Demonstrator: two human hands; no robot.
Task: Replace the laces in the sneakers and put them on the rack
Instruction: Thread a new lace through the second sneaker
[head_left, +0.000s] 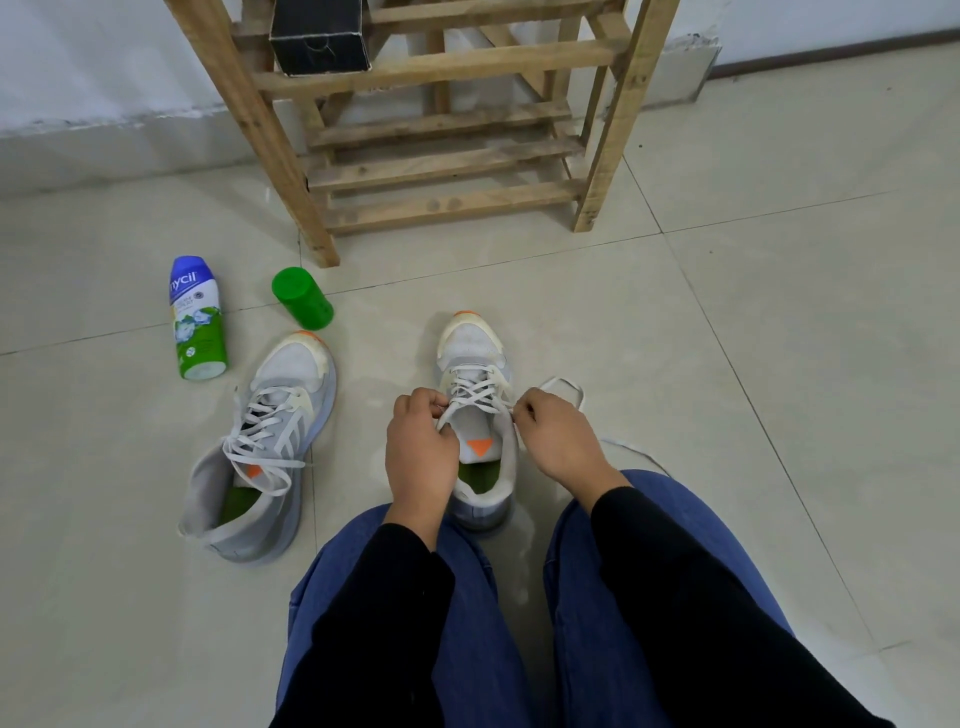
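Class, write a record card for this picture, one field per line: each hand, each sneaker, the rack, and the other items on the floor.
Left hand: pinches the lace on the near sneaker's left side
Right hand: pinches the lace on its right side
Near sneaker: upright on the floor, toe toward the rack
Other sneaker: on the floor to the left, laced, untouched
Rack: wooden, black box on a shelf, no sneakers visible
Other items: bottle and green cap beside the other sneaker's toe

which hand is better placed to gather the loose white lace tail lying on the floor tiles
Right. The right hand pinches the white lace on the grey-and-white mesh sneaker's right side, where its loose tail trails; the left hand pinches it on the opposite side.
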